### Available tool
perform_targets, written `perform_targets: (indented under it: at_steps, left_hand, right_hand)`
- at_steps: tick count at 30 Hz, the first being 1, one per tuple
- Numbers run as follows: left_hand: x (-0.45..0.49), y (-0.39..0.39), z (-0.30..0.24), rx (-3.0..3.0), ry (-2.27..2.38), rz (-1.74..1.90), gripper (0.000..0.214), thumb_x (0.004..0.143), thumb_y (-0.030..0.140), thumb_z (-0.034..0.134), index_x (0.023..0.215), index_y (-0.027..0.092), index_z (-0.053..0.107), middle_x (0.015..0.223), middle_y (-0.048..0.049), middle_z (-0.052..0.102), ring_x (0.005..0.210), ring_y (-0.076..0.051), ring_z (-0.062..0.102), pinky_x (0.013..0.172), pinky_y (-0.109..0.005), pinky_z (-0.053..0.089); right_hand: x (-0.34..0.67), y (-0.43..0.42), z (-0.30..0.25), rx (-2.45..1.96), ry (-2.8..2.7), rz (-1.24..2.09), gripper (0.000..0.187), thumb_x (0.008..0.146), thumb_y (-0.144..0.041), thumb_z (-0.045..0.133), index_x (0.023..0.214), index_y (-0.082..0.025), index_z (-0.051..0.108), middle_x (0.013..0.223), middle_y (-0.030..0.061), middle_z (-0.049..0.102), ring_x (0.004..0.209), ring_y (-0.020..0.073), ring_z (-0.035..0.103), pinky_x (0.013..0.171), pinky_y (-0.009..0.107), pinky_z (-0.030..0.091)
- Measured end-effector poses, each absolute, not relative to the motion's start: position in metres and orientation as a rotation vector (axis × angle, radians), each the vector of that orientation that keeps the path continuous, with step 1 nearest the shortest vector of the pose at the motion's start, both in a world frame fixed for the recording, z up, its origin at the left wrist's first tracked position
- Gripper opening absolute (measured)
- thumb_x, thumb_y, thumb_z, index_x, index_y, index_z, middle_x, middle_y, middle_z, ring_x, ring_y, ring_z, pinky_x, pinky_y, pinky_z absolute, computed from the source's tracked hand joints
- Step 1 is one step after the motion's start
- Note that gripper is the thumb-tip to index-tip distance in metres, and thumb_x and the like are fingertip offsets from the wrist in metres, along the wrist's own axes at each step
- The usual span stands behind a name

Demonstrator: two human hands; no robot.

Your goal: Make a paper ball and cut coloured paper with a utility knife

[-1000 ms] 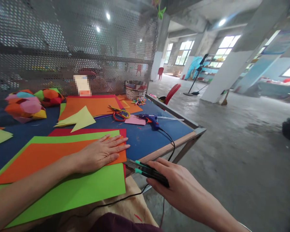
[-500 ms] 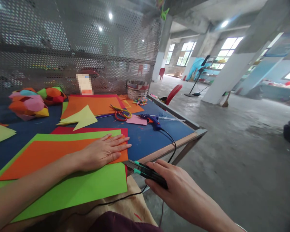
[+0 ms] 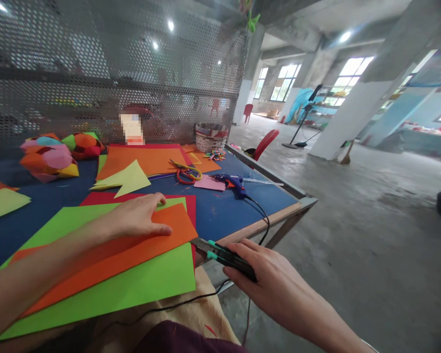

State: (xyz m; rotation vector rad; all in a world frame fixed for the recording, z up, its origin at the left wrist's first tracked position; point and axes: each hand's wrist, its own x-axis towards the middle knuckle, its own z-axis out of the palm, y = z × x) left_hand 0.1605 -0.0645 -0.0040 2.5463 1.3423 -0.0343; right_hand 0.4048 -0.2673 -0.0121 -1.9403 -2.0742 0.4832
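Observation:
My left hand [image 3: 135, 215] bends over the far edge of a folded orange paper [image 3: 174, 225], its thumb flat on top and its fingers curled past that edge. The orange paper lies slanted on a larger green sheet [image 3: 161, 279], with a red sheet [image 3: 191, 208] showing underneath. In my right hand [image 3: 268, 279] is a black and teal utility knife [image 3: 228, 257], its blade extended. The blade tip meets the right corner of the orange paper, just off the table's front edge.
On the blue table [image 3: 220, 220] lie scissors [image 3: 185, 174], a glue gun [image 3: 233, 185] with a trailing cord, pink paper [image 3: 209, 182] and yellow paper pieces [image 3: 134, 179]. Paper balls [image 3: 49, 159] and a woven basket [image 3: 211, 137] stand near the perforated metal screen [image 3: 169, 73].
My left hand has gone from flat with spread fingers to bent, with the orange paper turned under it, its near edge now slanting. The knife hand has barely shifted.

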Motion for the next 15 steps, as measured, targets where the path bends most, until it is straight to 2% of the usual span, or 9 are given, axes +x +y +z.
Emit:
perform_targets:
  at_steps: [3, 6, 11, 15]
  left_hand:
    - [0.16, -0.058, -0.006, 2.491, 1.346, -0.02, 0.072, 0.062, 0.069, 0.066, 0.113, 0.018, 0.066, 0.116, -0.0151, 0.073, 0.106, -0.039, 0.069, 0.086, -0.043, 0.053]
    - [0.163, -0.056, -0.009, 2.467, 1.287, 0.024, 0.049, 0.068, 0.065, 0.057, 0.089, 0.022, 0.068, 0.103, -0.011, 0.076, 0.099, -0.035, 0.071, 0.081, -0.039, 0.051]
    - [0.179, -0.061, -0.013, 2.413, 1.239, 0.133, 0.043, 0.078, 0.057, 0.051, 0.096, 0.023, 0.069, 0.102, -0.0055, 0.078, 0.095, -0.027, 0.073, 0.077, -0.033, 0.05]
    - [0.2, -0.067, -0.018, 2.45, 1.288, 0.215, 0.034, 0.082, 0.051, 0.056, 0.088, 0.02, 0.068, 0.095, -0.0096, 0.077, 0.091, -0.031, 0.072, 0.073, -0.036, 0.049]
  right_hand:
    - [0.407, -0.266, -0.011, -1.903, -2.087, 0.483, 0.012, 0.1, -0.026, 0.061, 0.108, -0.021, 0.068, 0.103, 0.0042, 0.071, 0.089, 0.0229, 0.069, 0.076, 0.034, 0.048]
    - [0.41, -0.264, -0.01, -1.876, -2.091, 0.471, 0.015, 0.098, -0.025, 0.063, 0.111, -0.022, 0.069, 0.104, 0.004, 0.072, 0.089, 0.0227, 0.07, 0.075, 0.033, 0.049]
    - [0.423, -0.262, -0.009, -1.885, -2.063, 0.426, 0.024, 0.097, -0.024, 0.063, 0.121, -0.028, 0.068, 0.111, 0.0032, 0.073, 0.098, 0.0242, 0.072, 0.083, 0.035, 0.051]
    - [0.442, -0.263, -0.007, -1.942, -2.049, 0.396, 0.028, 0.1, -0.028, 0.061, 0.127, -0.031, 0.066, 0.119, 0.0023, 0.073, 0.103, 0.0245, 0.072, 0.087, 0.037, 0.052]
